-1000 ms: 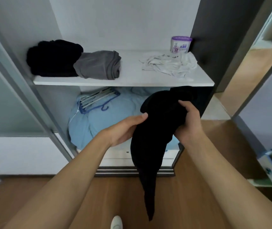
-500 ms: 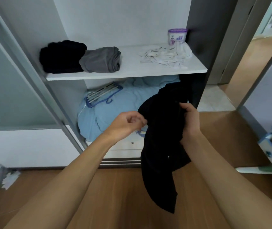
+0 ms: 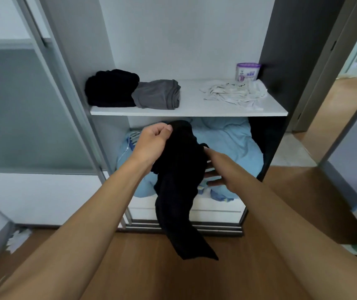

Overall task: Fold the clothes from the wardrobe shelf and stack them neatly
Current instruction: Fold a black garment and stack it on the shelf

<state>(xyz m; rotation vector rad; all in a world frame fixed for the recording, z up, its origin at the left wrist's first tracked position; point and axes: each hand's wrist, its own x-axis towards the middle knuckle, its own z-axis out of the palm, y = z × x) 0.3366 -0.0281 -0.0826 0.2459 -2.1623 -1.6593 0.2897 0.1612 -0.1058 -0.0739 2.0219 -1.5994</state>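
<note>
From the head view I see the left hand (image 3: 153, 144) curled into a loose fist, pinching the top edge of the black garment (image 3: 177, 191) between thumb and forefinger, just below the front edge of the wardrobe shelf (image 3: 195, 110). The right hand (image 3: 217, 169) sits lower and to the right. Its thumb lies on the front of the cloth and its fingers (image 3: 213, 176) reach in behind it, so it grips the garment's right side, though the fingertips are hidden by the fabric. The garment is held in the air in front of the lower compartment, bunched between the two hands, with one long end drooping down toward the wooden floor (image 3: 173, 278). On the shelf, a folded black pile (image 3: 111, 88) sits at the left end, with a folded grey garment (image 3: 157, 94) touching its right side. A crumpled white garment (image 3: 234, 94) lies unfolded toward the right end, and a purple-lidded tub (image 3: 248, 72) stands upright in the back right corner just behind it. Light blue bedding (image 3: 231, 144) fills the compartment under the shelf, behind my hands. Some crumpled white paper (image 3: 18, 238) lies on the floor at the lower left, beside the wardrobe's base.
</note>
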